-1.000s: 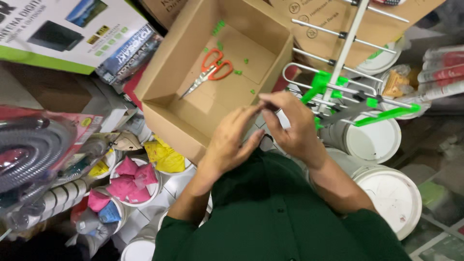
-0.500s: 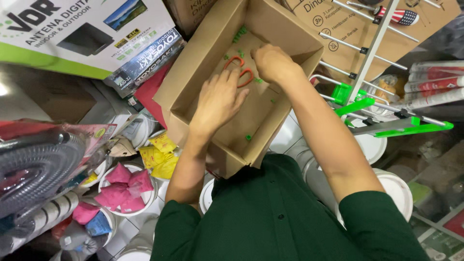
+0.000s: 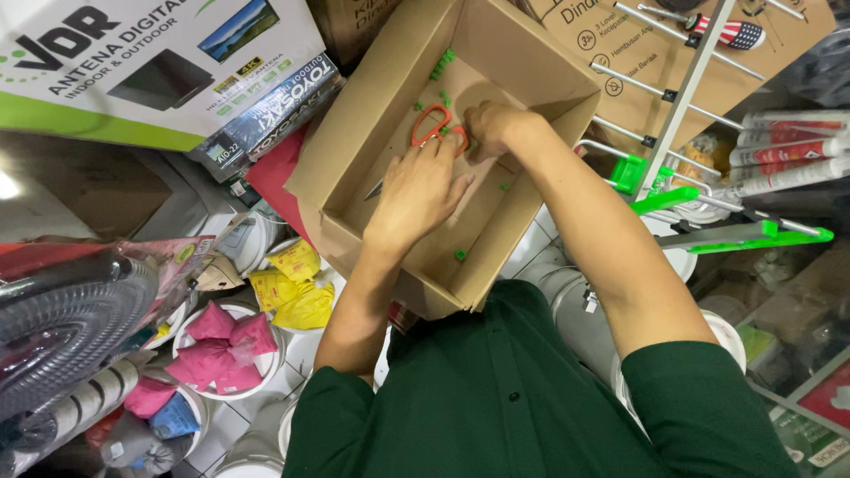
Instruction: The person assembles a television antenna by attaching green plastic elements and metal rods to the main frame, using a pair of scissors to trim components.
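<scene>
An open brown cardboard box lies in front of me with both my hands inside it. My left hand rests flat on the box floor, fingers spread, touching orange-handled scissors. My right hand is curled beside the scissor handles, over small green plastic pieces scattered on the box floor. Whether it pinches one of the pieces is hidden.
A metal antenna with green plastic fittings lies to the right. White buckets hold pink and yellow packets at lower left. A white and green printed carton sits at upper left, a wrapped fan at far left.
Both hands left the spot near my chest and reached up into the box. They now lie at the scissors, and the view has shifted closer to the box.
</scene>
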